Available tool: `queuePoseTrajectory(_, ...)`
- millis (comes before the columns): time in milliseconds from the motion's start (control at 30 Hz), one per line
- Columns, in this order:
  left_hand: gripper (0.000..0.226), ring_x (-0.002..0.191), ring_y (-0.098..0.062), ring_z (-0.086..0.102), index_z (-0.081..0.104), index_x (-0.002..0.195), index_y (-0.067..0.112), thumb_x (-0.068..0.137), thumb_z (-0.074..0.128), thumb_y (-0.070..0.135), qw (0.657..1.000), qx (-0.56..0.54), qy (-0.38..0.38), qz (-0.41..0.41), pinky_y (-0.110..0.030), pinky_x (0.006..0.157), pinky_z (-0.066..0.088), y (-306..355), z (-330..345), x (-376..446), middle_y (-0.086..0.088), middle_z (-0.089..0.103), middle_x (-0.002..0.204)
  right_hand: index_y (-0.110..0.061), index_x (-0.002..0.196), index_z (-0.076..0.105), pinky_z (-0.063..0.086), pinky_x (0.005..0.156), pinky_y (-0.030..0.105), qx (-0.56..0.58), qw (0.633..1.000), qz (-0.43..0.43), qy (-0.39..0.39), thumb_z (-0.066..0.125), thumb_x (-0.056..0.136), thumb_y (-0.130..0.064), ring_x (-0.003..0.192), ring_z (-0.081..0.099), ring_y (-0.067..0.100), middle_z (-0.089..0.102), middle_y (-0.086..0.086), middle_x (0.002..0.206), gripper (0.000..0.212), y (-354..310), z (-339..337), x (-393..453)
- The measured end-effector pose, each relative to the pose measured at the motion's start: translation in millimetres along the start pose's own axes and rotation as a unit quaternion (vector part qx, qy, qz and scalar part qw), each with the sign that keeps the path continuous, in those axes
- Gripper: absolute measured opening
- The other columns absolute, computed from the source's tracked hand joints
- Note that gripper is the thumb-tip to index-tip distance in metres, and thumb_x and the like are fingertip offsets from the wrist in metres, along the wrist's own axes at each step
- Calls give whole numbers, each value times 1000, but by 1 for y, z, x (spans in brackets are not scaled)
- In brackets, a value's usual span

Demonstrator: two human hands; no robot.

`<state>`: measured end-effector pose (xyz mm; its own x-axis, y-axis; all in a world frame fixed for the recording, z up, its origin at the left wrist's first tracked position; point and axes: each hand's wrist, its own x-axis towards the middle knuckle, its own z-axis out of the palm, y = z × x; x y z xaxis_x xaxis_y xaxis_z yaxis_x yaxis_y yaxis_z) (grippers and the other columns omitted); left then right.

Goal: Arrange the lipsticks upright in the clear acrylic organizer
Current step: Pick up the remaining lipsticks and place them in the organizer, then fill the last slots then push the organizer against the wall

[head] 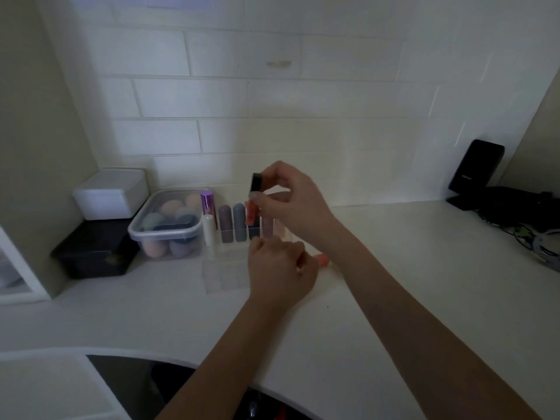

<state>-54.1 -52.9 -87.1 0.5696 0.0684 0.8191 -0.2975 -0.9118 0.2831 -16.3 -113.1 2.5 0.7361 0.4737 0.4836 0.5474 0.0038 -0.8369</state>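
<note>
just above frame centre, the right hand [291, 192] pinched the black-capped coral lipstick tube [254, 201] upright, over the clear acrylic organizer [224, 277]; the left hand [278, 268], nearer the organizer, seemingly curled around nothing.

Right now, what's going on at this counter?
A person is loading lipsticks into a clear organizer on the white counter. The right hand pinches an orange lip gloss with a black cap, held upright over the back row, where several lipsticks already stand. The left hand rests by the organizer, with another orange tube lying beside it.

Dim white counter [394, 268] runs beneath a white tiled wall [242, 95].
</note>
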Motion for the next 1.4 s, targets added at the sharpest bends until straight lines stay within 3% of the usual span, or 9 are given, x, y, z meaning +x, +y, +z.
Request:
queuePoseTrajectory(167, 22, 58, -23, 57, 62, 62, 10, 62, 79, 25, 1000, -7, -15, -23, -31, 70, 37, -8, 8, -4, -4, 62, 55, -20, 89, 53, 58, 78, 47, -80, 996, 23, -28, 69, 79, -10, 74, 70, 26, 69, 3, 82, 21, 23, 39, 19)
queuePoseTrajectory(333, 24, 55, -25, 57, 62, 60, 6, 66, 52, 26, 995, -77, 2, -69, -25, 65, 33, -12, 1, 0, -6, 62, 54, -17, 82, 54, 46, 61, 13, -156, 986, 31, -42, 72, 77, -18, 57, 61, 5, 75, 2, 75, 19, 22, 45, 28)
queuePoseTrajectory(400, 27, 51, -25, 56, 60, 55, 6, 65, 47, 27, 992, -96, 10, -79, -23, 62, 32, -13, -2, 2, -5, 59, 50, -18, 82, 55, 42, 57, 11, -187, 980, 32, -53, 73, 78, -21, 58, 58, 5, 72, 2, 75, 19, 22, 45, 30)
queuePoseTrajectory(867, 32, 60, -28, 62, 66, 65, 3, 63, 43, 27, 994, -71, -17, -86, -27, 72, 36, -13, 2, 0, -8, 65, 58, -20, 83, 67, 45, 93, 48, -337, 930, 81, -126, 78, 68, -28, 90, 64, 21, 68, -2, 87, 20, 33, 42, 32)
queuePoseTrajectory(933, 30, 59, -28, 61, 65, 62, 5, 63, 44, 27, 993, -73, -16, -86, -26, 71, 34, -14, 2, 1, -7, 64, 56, -22, 78, 66, 47, 88, 40, -343, 927, 66, -135, 79, 68, -29, 81, 62, 17, 64, -5, 78, 17, 31, 41, 32)
queuePoseTrajectory(1033, 20, 55, -23, 54, 57, 52, 11, 66, 48, 23, 995, -74, -13, -59, -30, 61, 35, -15, 3, 0, -2, 58, 54, -15, 83, 72, 42, 65, 9, -281, 955, 51, -82, 76, 75, -26, 64, 53, 4, 62, -5, 70, 14, 24, 20, 29)
queuePoseTrajectory(1200, 21, 54, -17, 47, 52, 50, 13, 70, 51, 20, 997, -61, 6, -44, -32, 57, 36, -18, 8, 1, 3, 51, 53, -14, 100, 72, 41, 67, 8, -306, 942, 88, 103, 64, 86, -15, 78, 59, 9, 72, 5, 98, 16, 48, -74, 7)
queuePoseTrajectory(1300, 21, 53, -15, 44, 51, 50, 14, 70, 52, 20, 998, -50, 11, -21, -31, 57, 34, -17, 12, 2, 3, 49, 52, -19, 112, 68, 40, 77, 8, -360, 911, 198, 31, 62, 85, -7, 97, 58, 14, 66, 4, 120, 30, 85, -106, -19)
queuePoseTrajectory(1400, 23, 53, -15, 43, 51, 50, 14, 71, 52, 21, 999, -36, 11, -13, -31, 58, 33, -16, 14, 1, 4, 48, 51, -24, 114, 67, 39, 97, 26, -377, 894, 240, -24, 66, 83, -14, 118, 55, 20, 59, 1, 130, 33, 108, -111, -30)
